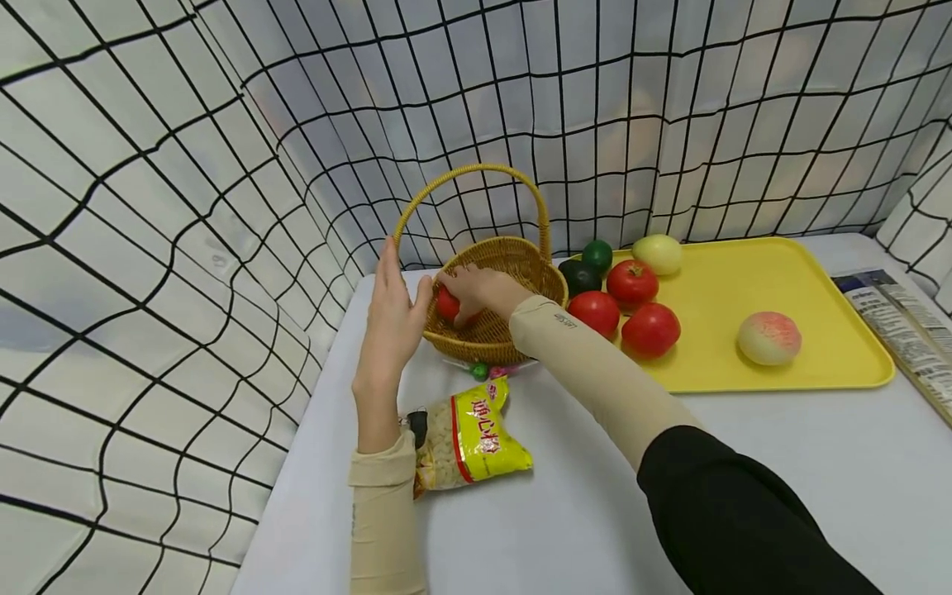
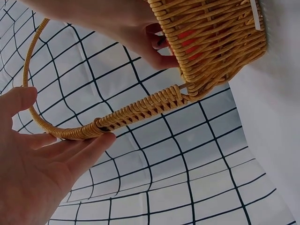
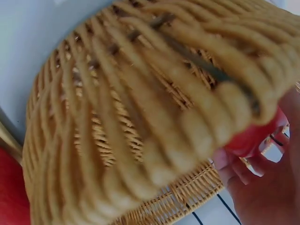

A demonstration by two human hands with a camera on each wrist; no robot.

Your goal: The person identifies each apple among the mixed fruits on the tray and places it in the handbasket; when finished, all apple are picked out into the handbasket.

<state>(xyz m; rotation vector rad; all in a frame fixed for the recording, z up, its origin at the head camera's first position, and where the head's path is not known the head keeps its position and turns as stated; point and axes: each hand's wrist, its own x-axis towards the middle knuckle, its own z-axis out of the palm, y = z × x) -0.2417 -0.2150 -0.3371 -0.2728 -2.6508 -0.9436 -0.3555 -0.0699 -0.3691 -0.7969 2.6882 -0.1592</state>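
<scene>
A wicker basket (image 1: pixel 494 332) with a tall arched handle stands near the table's far left corner. My right hand (image 1: pixel 479 289) reaches inside and holds a red tomato (image 1: pixel 448 306) by the basket's left wall; in the right wrist view the rim partly hides the tomato (image 3: pixel 253 138), and the fingers curl about it. My left hand (image 1: pixel 390 335) is upright at the basket's left side. Seen from the left wrist, its nearly straight fingers (image 2: pixel 89 152) touch the outside of the handle (image 2: pixel 140 108), with the thumb apart on the other side.
A yellow tray (image 1: pixel 714 297) bears red tomatoes (image 1: pixel 650 330), a yellow-green fruit (image 1: pixel 658 254) and a peach (image 1: pixel 769 338). Dark green fruits (image 1: pixel 580 278) lie between tray and basket. A pasta bag (image 1: pixel 483 434) and lollipops (image 1: pixel 479 372) lie in front. Black netting (image 1: pixel 531 132) encloses the table.
</scene>
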